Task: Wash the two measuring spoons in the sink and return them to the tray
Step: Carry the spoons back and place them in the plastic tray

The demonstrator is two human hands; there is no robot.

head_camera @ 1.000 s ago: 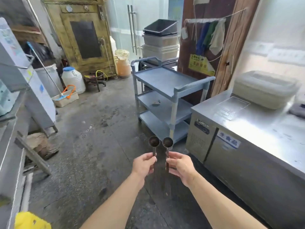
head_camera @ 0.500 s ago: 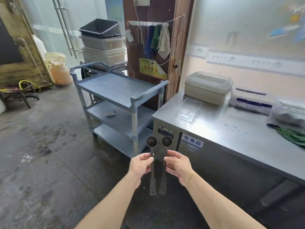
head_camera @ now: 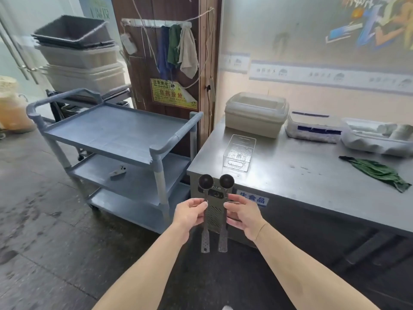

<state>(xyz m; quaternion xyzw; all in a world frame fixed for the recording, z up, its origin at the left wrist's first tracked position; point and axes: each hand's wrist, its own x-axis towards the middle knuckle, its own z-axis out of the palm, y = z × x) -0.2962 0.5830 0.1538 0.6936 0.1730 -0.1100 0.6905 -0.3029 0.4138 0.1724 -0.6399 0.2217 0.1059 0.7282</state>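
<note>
Two metal measuring spoons with dark round bowls stand upright side by side in front of me. My left hand point(head_camera: 190, 212) pinches the handle of the left spoon point(head_camera: 205, 220). My right hand point(head_camera: 242, 214) pinches the handle of the right spoon point(head_camera: 224, 220). Both are held in the air just before the front corner of the steel counter point(head_camera: 301, 182). A small clear plastic tray point(head_camera: 240, 155) sits empty on that counter, a little beyond the spoons. No sink is in view.
A grey three-shelf cart point(head_camera: 116, 139) stands left of the counter, with stacked bins point(head_camera: 82, 57) behind it. On the counter lie a lidded beige box point(head_camera: 254, 113), two further containers point(head_camera: 312, 129) and a green cloth point(head_camera: 377, 171). The floor point(head_camera: 44, 220) looks wet.
My view has swung right from the open floor and cart to the steel counter. The clear tray has come closer. Both hands still hold the spoons upright, with more handle showing below.
</note>
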